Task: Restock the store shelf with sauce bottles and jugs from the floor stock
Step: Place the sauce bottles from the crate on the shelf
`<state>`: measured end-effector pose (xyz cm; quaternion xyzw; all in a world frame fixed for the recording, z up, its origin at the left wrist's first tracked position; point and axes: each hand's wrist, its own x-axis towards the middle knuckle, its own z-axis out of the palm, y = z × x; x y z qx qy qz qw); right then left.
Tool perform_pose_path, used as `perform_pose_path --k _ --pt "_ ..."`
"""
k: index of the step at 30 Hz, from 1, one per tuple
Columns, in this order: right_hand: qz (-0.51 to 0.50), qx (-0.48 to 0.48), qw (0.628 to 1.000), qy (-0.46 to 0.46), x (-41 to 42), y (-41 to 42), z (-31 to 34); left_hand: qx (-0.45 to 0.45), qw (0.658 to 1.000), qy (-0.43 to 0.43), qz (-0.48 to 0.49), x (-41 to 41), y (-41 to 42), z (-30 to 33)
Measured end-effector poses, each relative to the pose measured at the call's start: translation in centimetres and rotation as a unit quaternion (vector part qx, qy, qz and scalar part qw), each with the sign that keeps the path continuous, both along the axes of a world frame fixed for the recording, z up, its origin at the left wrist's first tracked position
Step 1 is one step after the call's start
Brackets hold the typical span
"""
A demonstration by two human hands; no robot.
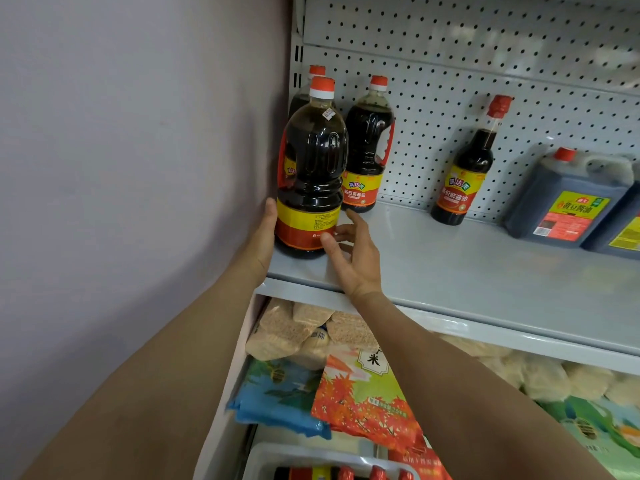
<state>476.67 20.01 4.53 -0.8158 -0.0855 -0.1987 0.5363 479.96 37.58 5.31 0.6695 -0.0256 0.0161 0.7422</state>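
You're looking at a smooth, matt grey painted-metal shelf (467,261) backed by perforated metal pegboard (450,98). The front jug (311,174) at its left edge is glossy clear plastic with a shiny printed label and a smooth plastic cap (322,87). Below, the rice bags (360,393) look like slick printed plastic film.

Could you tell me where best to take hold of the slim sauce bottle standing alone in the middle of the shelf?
Grip the slim sauce bottle around its labelled body, coming from the front. It stands upright against the pegboard with bare shelf on both sides, so a hand can likely wrap it freely; its thin neck offers less hold.
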Motion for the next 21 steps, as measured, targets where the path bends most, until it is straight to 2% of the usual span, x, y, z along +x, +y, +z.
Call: perform_pose_path --k 3,6,10,13,18,21 --pt "-0.006 -0.025 1.0 0.01 0.0 -0.2 0.0 -0.05 0.997 -0.001 0.051 -0.5 -0.4 0.6" --pt "0.037 -0.131 0.99 0.023 0.5 0.1 0.1 -0.096 0.989 0.002 0.109 -0.5 -0.2 0.7" --pt "0.021 -0.101 0.994 -0.041 0.2 0.5 0.2 -0.073 0.995 -0.009 0.074 -0.5 -0.8 0.7" --pt "0.006 -0.127 0.989 -0.076 0.0 0.3 -0.4 -0.026 0.999 -0.032 0.023 -0.5 -1.0 0.5" --pt "0.023 -0.16 0.987 -0.013 0.5 0.5 0.0 0.011 0.993 -0.013 0.12 0.0 -0.3 -0.5" --pt "0.031 -0.153 0.988 -0.009 0.9 0.7 0.0 -0.026 0.992 -0.041 0.114 -0.5 -0.7 0.1"
